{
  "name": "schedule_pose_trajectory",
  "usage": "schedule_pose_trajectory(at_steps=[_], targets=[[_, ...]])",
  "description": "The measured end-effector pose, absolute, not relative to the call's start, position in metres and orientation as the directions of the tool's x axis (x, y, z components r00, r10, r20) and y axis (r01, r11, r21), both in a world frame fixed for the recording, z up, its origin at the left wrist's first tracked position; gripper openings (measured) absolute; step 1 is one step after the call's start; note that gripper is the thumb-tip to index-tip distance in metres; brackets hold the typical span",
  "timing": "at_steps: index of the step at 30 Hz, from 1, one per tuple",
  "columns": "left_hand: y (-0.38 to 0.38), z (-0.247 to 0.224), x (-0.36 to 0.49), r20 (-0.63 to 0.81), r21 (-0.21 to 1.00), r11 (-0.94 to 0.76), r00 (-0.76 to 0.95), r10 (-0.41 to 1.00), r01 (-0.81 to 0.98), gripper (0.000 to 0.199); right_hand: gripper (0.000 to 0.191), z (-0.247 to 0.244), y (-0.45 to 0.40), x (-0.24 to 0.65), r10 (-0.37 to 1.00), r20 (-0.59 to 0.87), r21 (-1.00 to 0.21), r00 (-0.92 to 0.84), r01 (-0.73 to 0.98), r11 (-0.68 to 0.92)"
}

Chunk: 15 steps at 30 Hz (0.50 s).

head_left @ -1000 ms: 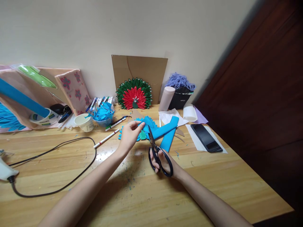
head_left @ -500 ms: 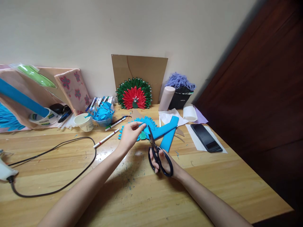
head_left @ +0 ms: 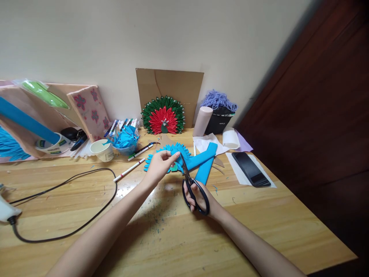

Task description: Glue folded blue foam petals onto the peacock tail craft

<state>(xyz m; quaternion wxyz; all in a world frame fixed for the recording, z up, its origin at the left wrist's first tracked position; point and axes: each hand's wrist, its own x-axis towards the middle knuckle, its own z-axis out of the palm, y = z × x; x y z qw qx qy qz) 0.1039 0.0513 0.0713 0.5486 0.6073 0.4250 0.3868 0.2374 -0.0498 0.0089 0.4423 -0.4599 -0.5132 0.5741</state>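
My left hand (head_left: 162,164) pinches the end of a flat blue ribbon (head_left: 201,157) between thumb and fingertips. The ribbon runs off to the right, where a second length slants down towards me. In my right hand (head_left: 198,196) is a pair of black-handled scissors (head_left: 187,176), fingers through the loops. The blades point up and away, against the ribbon beside my left fingertips. Behind the hands lies a blue petalled fan shape (head_left: 170,147), partly covered by my left hand. A small green piece (head_left: 174,167) shows near its lower edge.
A red and green peacock-like ornament (head_left: 164,117) leans on cardboard (head_left: 173,82). A bowl of blue scraps (head_left: 126,148), a paper cup (head_left: 102,151) and markers (head_left: 129,170) lie left. At right is a phone (head_left: 250,169). A black cable (head_left: 115,192) loops at left.
The scissors' blades have come closer together and their handles have drawn in. My left fingertips have shifted slightly to the right along with the blue ribbon's end.
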Motion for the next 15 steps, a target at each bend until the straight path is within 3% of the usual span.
schedule_pose_trajectory(at_steps=[15], targets=[[0.0499, 0.0746, 0.1046, -0.108, 0.994, 0.104, 0.377, 0.920, 0.030, 0.032, 0.068, 0.0119, -0.0500, 0.2362, 0.977, -0.088, -0.994, -0.193, -0.050, -0.100]])
